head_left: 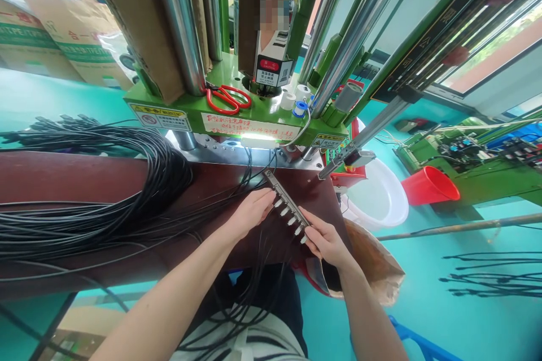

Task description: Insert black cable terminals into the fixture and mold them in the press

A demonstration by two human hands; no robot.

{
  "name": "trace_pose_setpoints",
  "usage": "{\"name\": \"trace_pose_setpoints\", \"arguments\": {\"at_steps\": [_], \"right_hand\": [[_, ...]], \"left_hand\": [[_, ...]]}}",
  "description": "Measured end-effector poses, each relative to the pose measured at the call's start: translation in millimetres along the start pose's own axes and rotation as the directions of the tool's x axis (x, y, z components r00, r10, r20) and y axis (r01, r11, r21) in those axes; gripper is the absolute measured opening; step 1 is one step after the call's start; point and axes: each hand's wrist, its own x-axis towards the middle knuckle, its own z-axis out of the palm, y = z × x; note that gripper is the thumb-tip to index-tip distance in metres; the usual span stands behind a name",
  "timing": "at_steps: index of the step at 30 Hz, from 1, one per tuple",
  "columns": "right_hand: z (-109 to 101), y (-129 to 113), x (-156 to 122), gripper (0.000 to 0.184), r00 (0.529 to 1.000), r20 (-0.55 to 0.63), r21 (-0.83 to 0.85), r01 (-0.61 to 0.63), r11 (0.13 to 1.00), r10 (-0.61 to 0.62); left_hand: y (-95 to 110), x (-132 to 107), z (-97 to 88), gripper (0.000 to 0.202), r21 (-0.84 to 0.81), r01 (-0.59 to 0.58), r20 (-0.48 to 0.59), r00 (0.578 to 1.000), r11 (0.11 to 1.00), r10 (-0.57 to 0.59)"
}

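Note:
A narrow metal bar [285,196] is held slantwise over the brown table in front of the green press. Several small pale connectors [290,221] stick out in a row along its near side. Near the bar's upper end, my left hand [253,213] is closed, thumb and fingers pinched at its edge. Wrapped about the lower end is my right hand [325,238], also closed. Thin black cables [265,254] hang below the bar and run across my lap. What lies under my fingertips is hidden.
The green press [192,118] stands ahead, with red-handled scissors [228,100] and tape rolls [300,108] on its ledge. A thick black cable bundle [156,180] covers the table's left. To the right are a white tub [396,203], a red bucket [429,186] and a paper sack [376,265].

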Motion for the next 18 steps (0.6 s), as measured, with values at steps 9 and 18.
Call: {"name": "trace_pose_setpoints", "arguments": {"at_steps": [9,18], "right_hand": [[-0.1,-0.6,-1.0,0.060,0.995,-0.087,0.008,-0.052,0.999,0.052],[-59.9,0.3,10.8,0.049,0.977,-0.109,-0.179,-0.201,0.963,0.184]], "left_hand": [[-7.4,16.0,7.9,0.031,0.258,-0.169,-0.080,0.977,0.951,0.196],[14.7,-0.9,17.1,0.026,0.836,-0.303,0.069,0.885,0.457,0.461]]}}
